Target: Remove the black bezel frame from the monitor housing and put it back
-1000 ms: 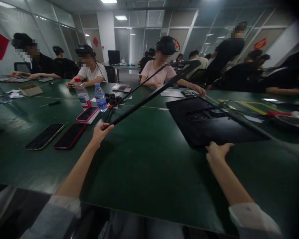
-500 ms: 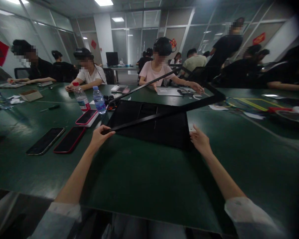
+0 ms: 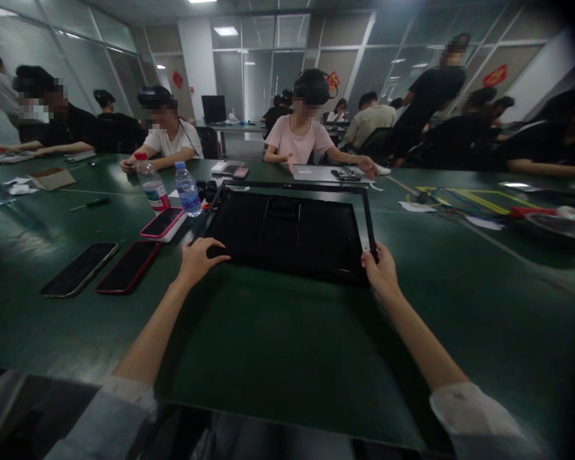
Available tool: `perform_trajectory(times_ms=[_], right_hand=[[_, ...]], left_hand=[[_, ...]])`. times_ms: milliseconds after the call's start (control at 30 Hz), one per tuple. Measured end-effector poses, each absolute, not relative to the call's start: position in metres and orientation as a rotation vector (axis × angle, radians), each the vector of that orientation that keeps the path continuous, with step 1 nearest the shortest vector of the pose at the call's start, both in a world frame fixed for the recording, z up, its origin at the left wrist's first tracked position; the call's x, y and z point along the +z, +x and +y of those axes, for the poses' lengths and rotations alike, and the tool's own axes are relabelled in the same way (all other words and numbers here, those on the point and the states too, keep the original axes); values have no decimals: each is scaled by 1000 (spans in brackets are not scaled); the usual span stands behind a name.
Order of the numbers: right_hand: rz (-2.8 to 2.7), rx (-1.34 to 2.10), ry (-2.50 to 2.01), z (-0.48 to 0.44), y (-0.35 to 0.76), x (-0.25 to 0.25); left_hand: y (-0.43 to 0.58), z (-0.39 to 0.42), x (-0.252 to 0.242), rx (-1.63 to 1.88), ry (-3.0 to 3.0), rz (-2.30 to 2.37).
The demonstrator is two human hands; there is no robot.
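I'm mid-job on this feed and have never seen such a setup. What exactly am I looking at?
There is no machine: these are a person's bare hands, and every picture comes from one camera worn on their head, looking forward and down.

The left hand and right hand hold opposite sides of a thin black frame, over a black panel. Whether those two touch is hard to tell.

Leftward on the green table lie a dark phone and a red-edged phone; a blue-capped bottle stands farther back.
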State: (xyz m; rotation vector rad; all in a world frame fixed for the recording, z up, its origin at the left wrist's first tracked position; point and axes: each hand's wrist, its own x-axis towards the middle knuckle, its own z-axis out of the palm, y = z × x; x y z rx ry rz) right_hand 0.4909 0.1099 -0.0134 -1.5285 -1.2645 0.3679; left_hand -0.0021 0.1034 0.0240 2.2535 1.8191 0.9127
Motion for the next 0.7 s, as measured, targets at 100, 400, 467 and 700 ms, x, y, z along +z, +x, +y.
perform_trajectory(times_ms=[100,400,467,700], right_hand=[[-1305,163,-1625,109,487,-19],[-1348,-73,-1646,110,491,-31],[-1325,-29,-1679,112,497,-36],[-1371,78,-1693,115,505,-41]], left_hand=[[1,101,22,767,2334,1801],[2,104,14,714,2349,1834],[4,105,16,709,2317,1796],[8,94,24,712,2391,1845]])
